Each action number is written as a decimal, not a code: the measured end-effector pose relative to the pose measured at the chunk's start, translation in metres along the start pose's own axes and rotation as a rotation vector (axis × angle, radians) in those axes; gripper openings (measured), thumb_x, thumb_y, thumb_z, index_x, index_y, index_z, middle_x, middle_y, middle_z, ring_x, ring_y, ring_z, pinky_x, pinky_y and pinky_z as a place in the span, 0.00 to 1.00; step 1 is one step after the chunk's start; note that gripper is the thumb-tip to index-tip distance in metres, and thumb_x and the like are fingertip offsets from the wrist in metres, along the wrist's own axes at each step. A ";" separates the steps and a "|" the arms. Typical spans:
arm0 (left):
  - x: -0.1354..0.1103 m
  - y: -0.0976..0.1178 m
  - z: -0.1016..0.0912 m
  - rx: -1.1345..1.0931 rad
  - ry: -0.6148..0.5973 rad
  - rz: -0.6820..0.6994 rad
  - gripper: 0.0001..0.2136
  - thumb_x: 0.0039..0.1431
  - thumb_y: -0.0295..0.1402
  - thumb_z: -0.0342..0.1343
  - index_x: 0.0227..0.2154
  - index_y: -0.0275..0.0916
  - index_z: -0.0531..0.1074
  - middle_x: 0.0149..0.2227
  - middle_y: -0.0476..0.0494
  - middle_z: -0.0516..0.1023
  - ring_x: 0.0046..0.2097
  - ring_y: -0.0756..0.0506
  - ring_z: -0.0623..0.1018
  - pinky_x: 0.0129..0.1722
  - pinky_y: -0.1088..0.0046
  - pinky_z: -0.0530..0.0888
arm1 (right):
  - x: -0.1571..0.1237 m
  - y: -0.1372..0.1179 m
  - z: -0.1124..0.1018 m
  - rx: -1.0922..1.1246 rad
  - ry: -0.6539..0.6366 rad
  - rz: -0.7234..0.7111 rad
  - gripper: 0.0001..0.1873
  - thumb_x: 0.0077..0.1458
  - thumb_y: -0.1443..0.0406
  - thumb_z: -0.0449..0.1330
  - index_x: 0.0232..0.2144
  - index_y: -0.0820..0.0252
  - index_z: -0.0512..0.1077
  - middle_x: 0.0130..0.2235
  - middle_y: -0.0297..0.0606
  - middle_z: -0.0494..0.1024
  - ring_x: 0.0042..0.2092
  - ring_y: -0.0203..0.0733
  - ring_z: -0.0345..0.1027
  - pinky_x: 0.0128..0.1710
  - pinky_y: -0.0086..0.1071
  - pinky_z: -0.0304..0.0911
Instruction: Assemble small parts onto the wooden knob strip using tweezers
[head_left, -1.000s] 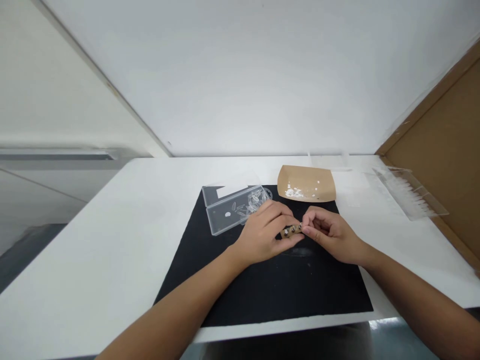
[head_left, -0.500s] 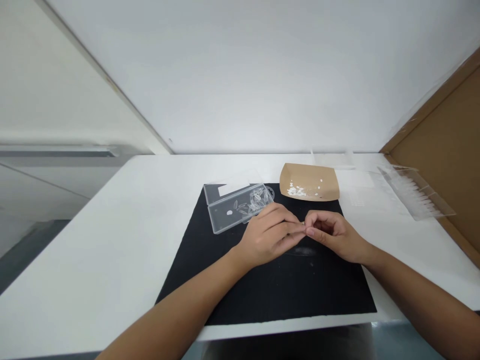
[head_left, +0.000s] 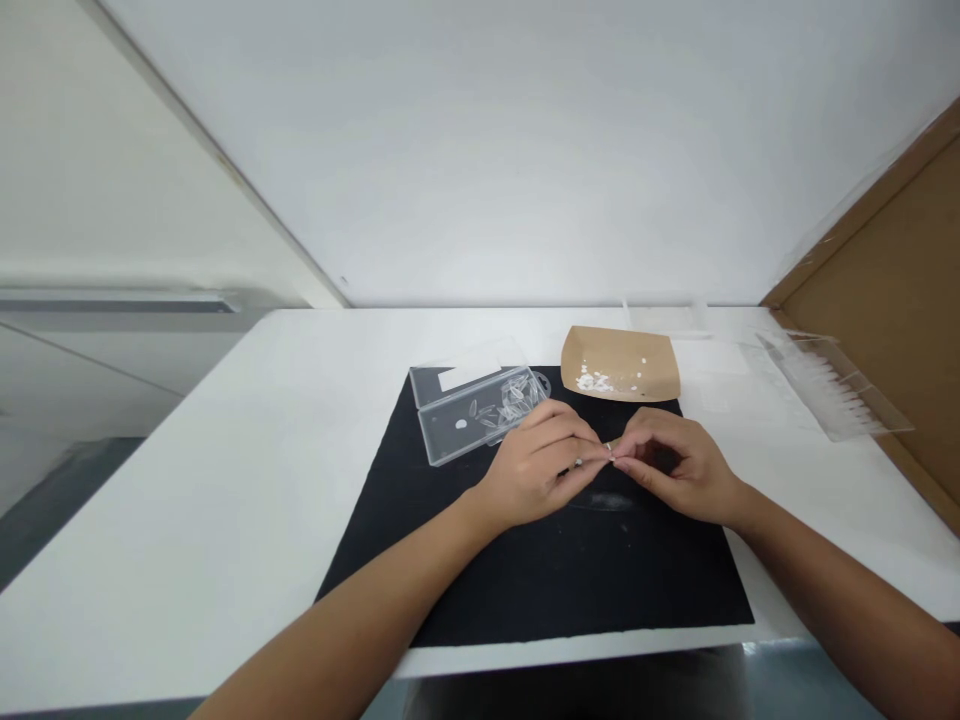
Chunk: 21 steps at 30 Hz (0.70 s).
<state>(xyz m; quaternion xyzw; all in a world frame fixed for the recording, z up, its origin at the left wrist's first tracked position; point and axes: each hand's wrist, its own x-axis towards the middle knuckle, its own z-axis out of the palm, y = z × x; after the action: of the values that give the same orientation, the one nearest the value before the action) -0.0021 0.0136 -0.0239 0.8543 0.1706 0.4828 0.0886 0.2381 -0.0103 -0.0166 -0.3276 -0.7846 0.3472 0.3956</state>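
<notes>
My left hand (head_left: 541, 465) and my right hand (head_left: 675, 465) meet fingertip to fingertip over the black mat (head_left: 570, 590). Both are closed in a pinch. A tiny pale piece (head_left: 610, 456) shows where the fingertips meet, too small to name; the fingers cover most of it. Just behind my left hand lies an open clear plastic case (head_left: 442, 440) holding several clear leaf-shaped pieces (head_left: 516, 398) and one white round bit (head_left: 460, 424). Beyond my right hand, a brown cardboard tray (head_left: 619, 350) carries scattered white bits (head_left: 595, 382).
The white table (head_left: 187, 520) extends around the mat. On the right lies a clear sheet with a row of spiky clear pieces (head_left: 825, 385). Another clear plastic container (head_left: 667, 318) stands at the back. A brown board (head_left: 892, 310) borders the right side, and a white wall (head_left: 525, 150) the back.
My fingertips have shifted slightly, and more of the pale piece shows between them. The fingers of my right hand have straightened a little. Case and tray rest where they were.
</notes>
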 end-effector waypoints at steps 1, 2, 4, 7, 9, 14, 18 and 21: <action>0.000 0.000 0.000 -0.001 -0.006 0.000 0.07 0.65 0.25 0.64 0.44 0.40 0.77 0.38 0.45 0.83 0.40 0.46 0.80 0.45 0.63 0.79 | 0.000 -0.001 0.000 -0.049 0.005 -0.036 0.06 0.63 0.67 0.67 0.44 0.54 0.79 0.37 0.35 0.76 0.33 0.34 0.70 0.30 0.29 0.66; 0.000 0.000 -0.001 -0.002 -0.015 0.001 0.07 0.65 0.25 0.64 0.44 0.40 0.77 0.39 0.45 0.83 0.41 0.46 0.80 0.45 0.64 0.79 | 0.000 -0.001 -0.001 -0.086 0.005 -0.065 0.07 0.63 0.68 0.66 0.44 0.54 0.79 0.37 0.35 0.77 0.33 0.34 0.70 0.30 0.29 0.67; -0.001 -0.001 -0.001 0.000 -0.032 0.001 0.07 0.66 0.25 0.63 0.45 0.40 0.77 0.39 0.45 0.83 0.41 0.46 0.80 0.45 0.64 0.79 | 0.000 -0.003 -0.002 -0.130 -0.003 -0.105 0.07 0.64 0.68 0.66 0.44 0.55 0.78 0.37 0.35 0.77 0.33 0.34 0.70 0.31 0.29 0.68; -0.002 -0.001 -0.001 0.007 -0.053 -0.009 0.06 0.67 0.26 0.62 0.45 0.41 0.77 0.39 0.45 0.83 0.41 0.46 0.80 0.45 0.64 0.79 | 0.000 -0.003 -0.004 -0.154 -0.033 -0.134 0.07 0.64 0.67 0.66 0.44 0.56 0.77 0.39 0.36 0.78 0.35 0.35 0.73 0.33 0.30 0.71; -0.003 -0.002 0.000 0.008 -0.061 -0.020 0.06 0.67 0.27 0.62 0.45 0.41 0.77 0.39 0.45 0.83 0.42 0.46 0.80 0.46 0.63 0.79 | 0.000 -0.003 -0.004 -0.184 -0.045 -0.151 0.07 0.64 0.67 0.66 0.45 0.56 0.76 0.39 0.37 0.78 0.35 0.35 0.73 0.34 0.30 0.72; -0.004 -0.002 0.002 -0.009 -0.035 -0.019 0.06 0.67 0.26 0.63 0.44 0.40 0.77 0.39 0.44 0.83 0.41 0.46 0.79 0.45 0.64 0.79 | -0.001 -0.001 -0.002 -0.323 -0.027 -0.223 0.08 0.67 0.70 0.62 0.47 0.56 0.74 0.41 0.37 0.78 0.38 0.36 0.73 0.36 0.29 0.72; -0.003 -0.002 0.002 -0.008 -0.016 -0.023 0.05 0.66 0.26 0.64 0.43 0.39 0.77 0.39 0.44 0.83 0.42 0.46 0.79 0.45 0.64 0.78 | -0.002 -0.002 0.002 -0.435 -0.039 -0.202 0.05 0.69 0.69 0.59 0.46 0.57 0.71 0.40 0.38 0.76 0.38 0.38 0.70 0.36 0.31 0.69; -0.003 -0.003 0.003 0.002 -0.014 -0.019 0.05 0.67 0.27 0.63 0.44 0.41 0.78 0.40 0.45 0.84 0.41 0.47 0.80 0.45 0.65 0.79 | -0.003 -0.004 0.004 -0.448 -0.048 -0.172 0.05 0.70 0.69 0.57 0.46 0.56 0.70 0.41 0.39 0.75 0.37 0.38 0.68 0.35 0.31 0.68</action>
<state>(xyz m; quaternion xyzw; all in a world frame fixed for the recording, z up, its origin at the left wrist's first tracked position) -0.0014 0.0151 -0.0285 0.8561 0.1783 0.4761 0.0935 0.2354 -0.0163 -0.0165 -0.3310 -0.8762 0.1372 0.3223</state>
